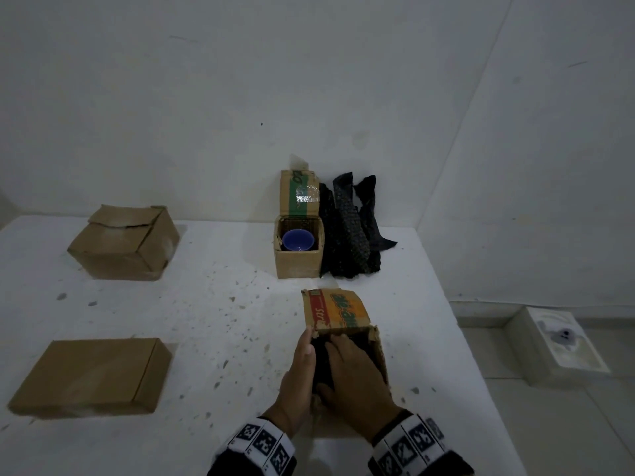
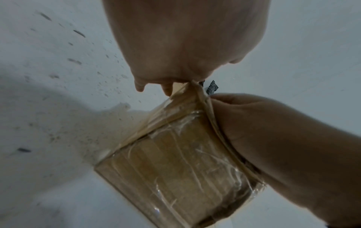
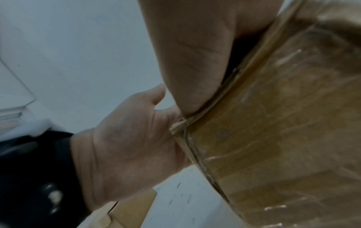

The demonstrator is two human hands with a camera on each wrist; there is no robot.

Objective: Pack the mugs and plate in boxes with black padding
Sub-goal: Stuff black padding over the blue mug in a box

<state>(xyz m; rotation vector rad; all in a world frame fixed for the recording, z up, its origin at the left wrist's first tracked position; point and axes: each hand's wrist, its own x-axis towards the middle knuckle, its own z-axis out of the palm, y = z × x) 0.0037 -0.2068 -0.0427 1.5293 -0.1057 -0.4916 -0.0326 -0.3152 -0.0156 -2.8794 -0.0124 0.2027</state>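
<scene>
The near box (image 1: 347,341) sits close to the counter's (image 1: 206,304) front edge, toward its right side, lid flap up. Black padding (image 1: 321,359) fills its top. The right hand (image 1: 357,376) lies flat on it, fingers fairly straight, pressing down. The left hand (image 1: 299,369) rests against the box's left wall, holding it steady. I think the padding is being tucked in; next comes folding the flap shut. Behind, the open box (image 1: 298,249) shows a blue mug (image 1: 297,239), with spare padding (image 1: 354,228) beside it near the back edge. Two closed boxes (image 1: 125,242) sit well apart on the left.
</scene>
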